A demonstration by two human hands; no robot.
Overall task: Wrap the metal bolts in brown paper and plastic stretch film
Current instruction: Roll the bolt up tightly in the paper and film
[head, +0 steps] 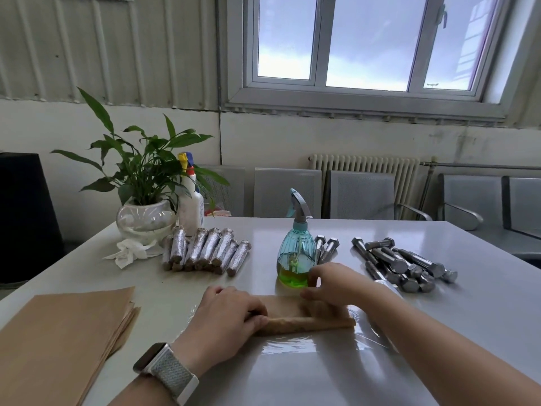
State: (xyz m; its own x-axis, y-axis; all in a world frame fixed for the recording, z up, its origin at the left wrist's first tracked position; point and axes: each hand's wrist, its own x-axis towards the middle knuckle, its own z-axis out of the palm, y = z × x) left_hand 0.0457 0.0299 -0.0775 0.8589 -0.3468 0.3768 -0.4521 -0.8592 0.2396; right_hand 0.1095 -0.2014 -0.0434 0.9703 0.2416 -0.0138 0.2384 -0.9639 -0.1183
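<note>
Two hands [228,315] [336,281], spray bottle [297,256] behind

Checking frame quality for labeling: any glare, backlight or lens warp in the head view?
Head view: bright window backlights the scene; its glare streaks the glossy table and the stretch film; wide-angle warp bends the wall and window frame; both hands and the paper roll stay sharp.

Glossy white table [439,332]: tan paper-sheet stack [58,332] left, bare steel bolts [401,263] right (heaped), silvery film-wrapped rolls [205,250] behind centre.
</note>
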